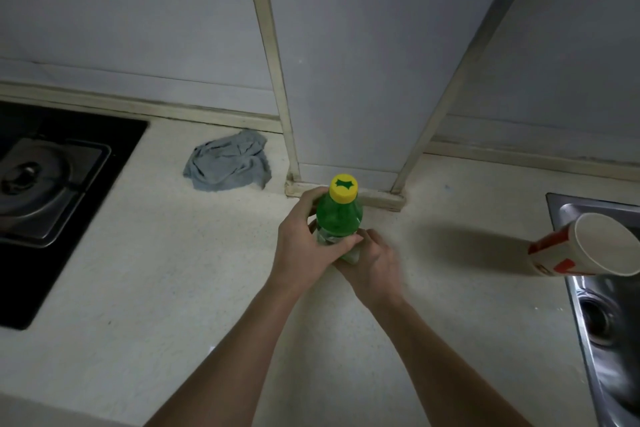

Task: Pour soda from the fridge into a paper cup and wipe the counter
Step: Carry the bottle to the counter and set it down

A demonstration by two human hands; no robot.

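While both hands are clamped on it, the green soda bottle [339, 218] stands upright at the mid-back of the pale surface [173, 288], just in front of the boxed-in wall column [346, 80], w/ its yellow cap [343, 188] on. Left hand [304, 250] wraps the bottle's left side, thumb across the front near the label, fingers curled up toward the neck. Right hand [374, 263] grips lower down, around the bottom part from the right & front, fingers curled on it; the two hands touch each other at the bottle. Base of the bottle is hidden by the hands, so can't tell if it rests on the surface or is held just above. Paper cup [595, 246], white w/ red print, sits well to the right, at the edge of the steel sink [595, 322]; its open mouth faces the camera. Can't tell what's inside the cup. Crumpled grey-blue cloth [228, 163] lies at the back of the surface by the wall, left of the column, apart from the bottle. Black gas stove [52, 191] w/ a round burner is set into the surface at far left.
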